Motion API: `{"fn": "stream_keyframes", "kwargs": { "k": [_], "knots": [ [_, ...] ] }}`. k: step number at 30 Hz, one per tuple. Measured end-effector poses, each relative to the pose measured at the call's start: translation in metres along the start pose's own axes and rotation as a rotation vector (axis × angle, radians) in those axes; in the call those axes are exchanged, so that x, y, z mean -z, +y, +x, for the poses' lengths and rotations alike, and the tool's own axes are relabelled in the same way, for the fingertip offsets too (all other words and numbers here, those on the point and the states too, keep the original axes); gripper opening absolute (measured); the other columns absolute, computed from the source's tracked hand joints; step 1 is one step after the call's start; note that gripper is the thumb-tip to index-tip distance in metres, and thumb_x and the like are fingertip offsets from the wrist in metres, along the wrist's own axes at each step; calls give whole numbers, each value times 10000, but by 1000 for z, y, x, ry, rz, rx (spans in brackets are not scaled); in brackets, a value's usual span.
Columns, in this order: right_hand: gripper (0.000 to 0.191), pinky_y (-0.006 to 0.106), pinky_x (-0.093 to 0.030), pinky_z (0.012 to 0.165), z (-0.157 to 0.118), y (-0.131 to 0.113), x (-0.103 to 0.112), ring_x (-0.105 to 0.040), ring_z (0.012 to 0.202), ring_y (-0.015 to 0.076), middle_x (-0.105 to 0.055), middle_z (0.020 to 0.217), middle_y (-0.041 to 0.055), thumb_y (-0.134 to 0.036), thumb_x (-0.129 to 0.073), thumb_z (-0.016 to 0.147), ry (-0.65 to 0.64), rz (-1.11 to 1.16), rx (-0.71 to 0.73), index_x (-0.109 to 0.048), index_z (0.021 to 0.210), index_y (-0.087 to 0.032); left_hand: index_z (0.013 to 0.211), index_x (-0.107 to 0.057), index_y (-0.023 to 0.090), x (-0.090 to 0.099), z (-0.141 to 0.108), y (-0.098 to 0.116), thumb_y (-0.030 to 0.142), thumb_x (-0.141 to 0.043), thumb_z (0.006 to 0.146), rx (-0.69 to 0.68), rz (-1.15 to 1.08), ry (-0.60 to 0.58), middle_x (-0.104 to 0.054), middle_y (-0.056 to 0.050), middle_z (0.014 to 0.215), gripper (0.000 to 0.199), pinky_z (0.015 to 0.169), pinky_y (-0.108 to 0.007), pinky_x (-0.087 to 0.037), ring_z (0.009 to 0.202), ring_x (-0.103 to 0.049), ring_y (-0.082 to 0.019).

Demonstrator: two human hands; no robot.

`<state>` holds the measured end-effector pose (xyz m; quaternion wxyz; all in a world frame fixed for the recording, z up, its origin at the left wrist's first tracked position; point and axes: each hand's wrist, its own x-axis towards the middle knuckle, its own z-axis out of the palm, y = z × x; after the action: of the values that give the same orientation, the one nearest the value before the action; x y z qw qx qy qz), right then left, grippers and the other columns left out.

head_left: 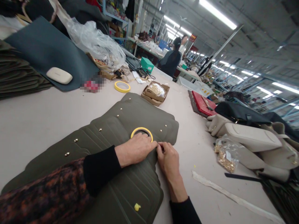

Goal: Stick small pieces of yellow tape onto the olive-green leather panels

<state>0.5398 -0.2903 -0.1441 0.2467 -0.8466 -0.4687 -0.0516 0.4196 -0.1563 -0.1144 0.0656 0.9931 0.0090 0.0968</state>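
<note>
Head view: fanned olive panels [144, 109] lie on the bench [58, 115], under and beside both hands. Left hand [134, 149] is wrapped on a yellow tape roll [141, 128]; right hand [169, 157] at the roll's 4 o'clock, thumb and finger pinched together by the panel edge, can't tell if anything's between. Done: gold studs [100, 129] seated, 9 to 11 o'clock from roll, plus a pair at 3. Remaining: can't judge, many panels show only edges
</note>
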Motion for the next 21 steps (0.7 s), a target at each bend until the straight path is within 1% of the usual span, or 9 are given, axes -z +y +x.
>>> {"fn": "stream_keyframes", "kwargs": {
  "k": [3,6,7,8,9,11,14,17,21],
  "knots": [
    [187,273,-440,678,0,-6,6,-625,693,174,-697,755,45,-237,-544,839,-77,84,-104,-716,786,-186,925,-530,165,8,2,-4,175,-415,920,35,-50,-19,-609,-79,838,116,673,-333,-469,761,-590,-222],
    [178,251,-435,626,-1,-10,16,-625,638,156,-707,690,18,-240,-576,803,-276,225,-144,-727,717,-204,943,-526,174,15,3,-11,180,-411,933,36,-109,-19,-605,-54,853,116,644,-294,-457,739,-589,-195],
    [176,248,-438,622,-1,-11,18,-627,631,153,-709,684,12,-243,-581,797,-312,274,-145,-729,708,-205,942,-530,178,17,4,-14,187,-422,935,29,-127,-5,-605,-46,861,108,647,-286,-455,744,-589,-188],
    [175,248,-446,628,-1,-11,20,-630,636,152,-713,692,10,-251,-584,796,-304,326,-147,-731,713,-204,941,-535,180,18,4,-15,194,-438,933,18,-150,13,-607,-39,871,98,658,-278,-455,756,-591,-182],
    [175,251,-458,640,-2,-10,21,-635,651,155,-718,710,13,-266,-585,801,-257,383,-154,-732,736,-198,939,-541,183,19,4,-17,199,-453,931,1,-177,33,-611,-33,880,90,676,-269,-456,774,-592,-175],
    [192,264,-486,660,-2,-8,22,-644,691,165,-724,768,26,-306,-579,821,-107,510,-180,-727,833,-184,948,-555,186,20,5,-18,198,-463,933,-38,-235,74,-624,-22,899,94,728,-254,-458,819,-599,-163],
    [234,280,-518,661,-4,-6,22,-646,729,170,-721,863,46,-332,-582,841,35,647,-180,-693,973,-175,1098,-548,196,20,5,-15,210,-465,940,-62,-297,123,-653,-23,950,179,794,-246,-465,894,-621,-159],
    [201,281,-524,697,-5,-8,22,-644,764,164,-714,922,57,-279,-588,844,72,619,-52,-681,994,-181,1299,-431,196,19,4,-11,239,-490,937,-40,-292,147,-668,-51,1011,370,815,-264,-484,928,-644,-175],
    [148,260,-505,680,-6,-13,23,-630,723,144,-702,861,42,-208,-558,860,125,470,125,-677,947,-190,1323,-381,173,17,3,-6,262,-505,937,-46,-230,129,-661,-85,1072,415,804,-292,-502,934,-654,-203]
  ]
}}
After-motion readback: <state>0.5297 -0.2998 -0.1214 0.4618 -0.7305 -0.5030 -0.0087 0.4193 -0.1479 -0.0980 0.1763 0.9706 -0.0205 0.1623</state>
